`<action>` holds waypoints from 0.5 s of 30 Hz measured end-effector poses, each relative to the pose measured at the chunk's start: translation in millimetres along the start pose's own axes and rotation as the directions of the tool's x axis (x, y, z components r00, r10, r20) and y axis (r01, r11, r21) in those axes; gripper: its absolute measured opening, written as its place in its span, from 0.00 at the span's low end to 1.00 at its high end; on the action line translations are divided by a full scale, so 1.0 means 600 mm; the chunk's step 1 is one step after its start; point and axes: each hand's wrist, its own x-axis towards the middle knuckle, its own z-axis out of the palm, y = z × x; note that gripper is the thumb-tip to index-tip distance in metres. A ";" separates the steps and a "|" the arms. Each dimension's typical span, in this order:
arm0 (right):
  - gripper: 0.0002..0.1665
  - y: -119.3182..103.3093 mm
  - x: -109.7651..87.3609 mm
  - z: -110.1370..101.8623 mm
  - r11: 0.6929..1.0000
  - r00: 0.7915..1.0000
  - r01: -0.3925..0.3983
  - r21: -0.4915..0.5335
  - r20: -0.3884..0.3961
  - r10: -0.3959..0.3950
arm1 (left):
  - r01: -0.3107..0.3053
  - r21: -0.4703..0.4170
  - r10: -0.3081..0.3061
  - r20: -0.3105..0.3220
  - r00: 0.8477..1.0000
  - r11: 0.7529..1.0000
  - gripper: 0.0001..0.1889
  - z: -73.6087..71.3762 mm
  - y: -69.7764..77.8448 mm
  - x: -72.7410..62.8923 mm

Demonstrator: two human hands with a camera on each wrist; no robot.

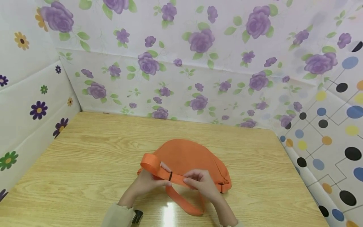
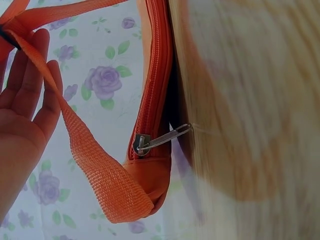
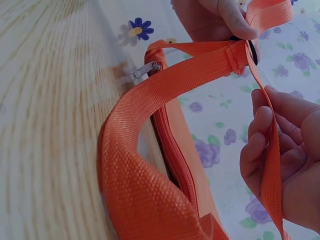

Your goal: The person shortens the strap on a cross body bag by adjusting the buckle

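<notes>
Looks like length adjustment: left hand (image 1: pixel 146 183) pinches slider (image 1: pixel 170 176), right hand (image 1: pixel 203 185) pinches strap (image 1: pixel 177 179), both closed; next pull probably wants slider steady.

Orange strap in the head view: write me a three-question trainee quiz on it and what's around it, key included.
1. True or false: the right hand is clear of the orange strap.
2. What colour is the slider at the left hand: A, silver; B, black; C, green?
3. Which fastener shows beside the left sleeve?

Key:
1. False; thumb and fingers pinch it.
2. B.
3. A black buckle.
</notes>
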 end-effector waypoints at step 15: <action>0.10 0.000 0.004 0.003 1.000 1.000 -0.004 0.014 0.001 0.004 | 0.074 0.005 -0.074 0.009 0.997 0.997 0.15 0.003 0.003 0.002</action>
